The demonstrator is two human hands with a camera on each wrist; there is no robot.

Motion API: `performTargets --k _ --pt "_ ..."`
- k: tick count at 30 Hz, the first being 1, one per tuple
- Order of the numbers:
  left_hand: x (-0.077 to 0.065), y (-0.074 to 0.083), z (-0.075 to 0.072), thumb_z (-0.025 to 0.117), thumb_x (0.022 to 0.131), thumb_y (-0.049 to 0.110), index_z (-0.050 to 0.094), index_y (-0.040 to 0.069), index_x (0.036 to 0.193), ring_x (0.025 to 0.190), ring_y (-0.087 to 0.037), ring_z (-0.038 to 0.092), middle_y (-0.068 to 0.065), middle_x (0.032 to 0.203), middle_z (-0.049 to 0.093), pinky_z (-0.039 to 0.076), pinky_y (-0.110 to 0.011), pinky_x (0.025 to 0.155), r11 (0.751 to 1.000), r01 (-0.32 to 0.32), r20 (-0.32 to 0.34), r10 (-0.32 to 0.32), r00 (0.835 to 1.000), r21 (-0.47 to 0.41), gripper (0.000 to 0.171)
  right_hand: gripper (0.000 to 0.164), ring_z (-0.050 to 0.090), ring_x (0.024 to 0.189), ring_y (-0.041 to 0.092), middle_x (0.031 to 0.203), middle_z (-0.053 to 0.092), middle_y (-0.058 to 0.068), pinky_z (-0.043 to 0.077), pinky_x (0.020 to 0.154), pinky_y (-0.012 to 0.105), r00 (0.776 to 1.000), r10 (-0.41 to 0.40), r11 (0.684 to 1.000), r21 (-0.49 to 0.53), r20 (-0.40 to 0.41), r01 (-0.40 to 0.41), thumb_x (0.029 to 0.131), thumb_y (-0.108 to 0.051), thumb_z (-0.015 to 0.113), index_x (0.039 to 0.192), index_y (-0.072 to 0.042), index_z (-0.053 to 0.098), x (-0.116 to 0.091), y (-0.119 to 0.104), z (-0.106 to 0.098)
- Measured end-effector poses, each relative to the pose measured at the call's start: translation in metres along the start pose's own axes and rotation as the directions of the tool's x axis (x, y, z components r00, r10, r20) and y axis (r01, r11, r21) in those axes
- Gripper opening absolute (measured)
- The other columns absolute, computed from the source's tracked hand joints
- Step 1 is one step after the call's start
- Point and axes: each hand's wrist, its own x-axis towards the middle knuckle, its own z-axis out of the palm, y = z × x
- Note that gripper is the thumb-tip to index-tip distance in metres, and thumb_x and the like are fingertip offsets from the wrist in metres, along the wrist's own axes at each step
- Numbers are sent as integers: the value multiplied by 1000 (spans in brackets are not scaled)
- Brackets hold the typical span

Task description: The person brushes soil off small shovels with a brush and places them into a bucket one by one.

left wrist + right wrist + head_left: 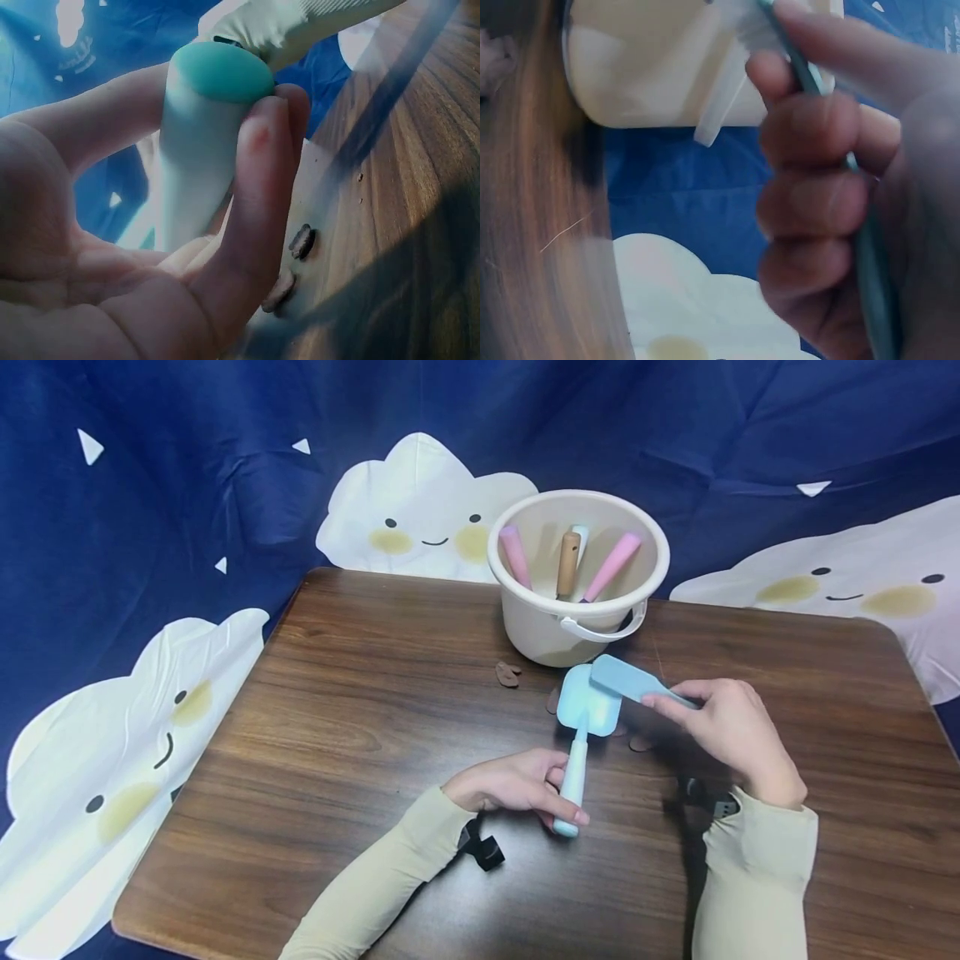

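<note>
My left hand [525,785] grips the pale handle of a small light-blue shovel [576,697], whose square blade points away from me. In the left wrist view, thumb and fingers close around the handle's rounded green-blue end [223,71]. My right hand [731,722] pinches a flat light-blue brush [626,678], its head over the shovel blade's right edge. Blurred bristle-like streaks show in the right wrist view, where curled fingers [810,199] surround the thin handle. Brown flakes [507,674] lie left of the blade, and others [639,743] lie around it.
A cream bucket [536,627] with a lowered handle stands behind the shovel. Inside are tools with pink handles [613,564] and a wooden handle [568,562]. The brown wooden table [337,718] ends before a blue cloud-patterned cloth [247,468].
</note>
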Motion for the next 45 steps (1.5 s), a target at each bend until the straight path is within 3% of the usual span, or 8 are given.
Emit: performTargets --k 7,11,18,27,33,38,43,45 --pt "1 -1 -3 71 83 -3 51 10 94 65 -7 63 1 77 67 53 -22 58 1000 -3 -29 3 1000 19 26 35 49 52 10 56 56 -3 39 48 26 966 13 995 89 257 -37 88 -48 67 87 -14 74 0 -13 0" --pt "0 -2 -3 73 82 -1 52 10 95 65 -6 62 3 77 68 50 -22 58 998 -3 -32 5 999 59 26 34 50 53 9 58 58 -3 41 51 24 956 13 996 81 294 -38 86 -48 69 88 -15 76 2 -16 4" --pt "-1 -1 -2 73 82 -1 53 10 93 64 -6 61 3 75 68 48 -21 57 997 2 -27 0 1000 72 25 35 53 63 12 62 64 -4 42 57 27 985 10 1000 0 170 -10 84 -50 70 91 -17 78 4 -13 7" --pt "-1 -1 -1 73 83 2 55 10 93 64 -6 61 3 76 68 48 -22 58 996 15 -18 -13 1000 90 23 46 66 79 30 83 74 15 49 73 48 1000 6 999 -34 -4 -6 87 -46 68 96 -1 75 6 -7 11" --pt "-1 0 0 74 82 3 53 9 96 65 -7 61 3 78 68 48 -22 58 994 11 -27 -8 1000 112 26 42 53 59 17 59 64 3 41 57 28 998 2 1000 16 -66 -1 89 -45 66 92 -5 76 6 -6 11" --pt "0 0 0 73 82 1 51 10 95 64 -6 62 2 77 68 48 -22 57 997 1 -25 1 1000 82 27 33 49 55 9 58 60 -1 39 50 23 997 -19 995 99 72 11 86 -44 70 90 -12 76 5 -10 9" --pt "0 1 0 72 83 0 50 10 95 63 -6 61 2 77 67 48 -22 56 997 2 -18 -1 1000 78 27 30 49 53 9 59 59 0 41 48 25 971 -33 990 142 237 -2 85 -45 71 89 -16 75 4 -14 9" --pt "1 0 0 72 83 -1 50 11 94 63 -6 61 2 76 67 48 -22 57 997 5 -13 -4 1000 78 27 30 48 53 9 58 57 -1 40 49 25 965 -25 990 142 260 -12 85 -46 71 87 -16 75 4 -14 11"
